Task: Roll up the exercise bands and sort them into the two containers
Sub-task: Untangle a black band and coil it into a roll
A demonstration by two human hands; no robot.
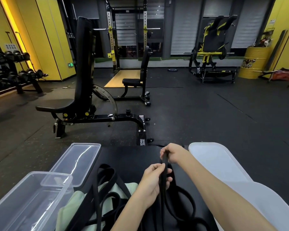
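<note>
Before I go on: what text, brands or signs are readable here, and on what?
"HAMMER STRENGTH": bench foot.
"STAR", rest blurred: yellow drum.
Green exit sign: pictogram only, no words legible.
Bench sticker, wall poster: too small to read.

The held band's [163, 167] top is hidden inside the right hand [172, 153]. Left of the left hand [150, 182], loose bands [114, 175] and the nearer container [32, 172] are cut by the bottom edge.

Dim gym, warm glow from a lit wall strip [15, 36] far left. White glare streaks the clear container [85, 144] near left. Edges bend, wide-angle.
</note>
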